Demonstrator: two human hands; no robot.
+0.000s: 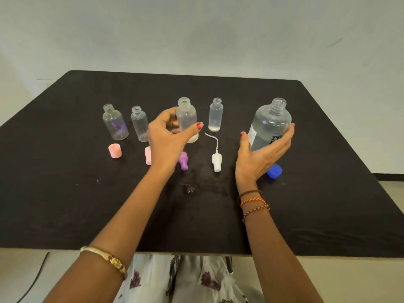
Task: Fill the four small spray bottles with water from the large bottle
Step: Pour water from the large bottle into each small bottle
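Forearms reach out from my seat over the black table [65, 193]. My left hand [168, 136] grips the third small bottle [187, 119], thumb round its front. My right hand [262, 154] cups the uncapped large bottle [270, 125], fingers curved round it. Spilling looks likeliest: narrow necks, a wet patch [203, 184] already on the table, and two small open bottles [114, 123] just beside my left wrist to knock.
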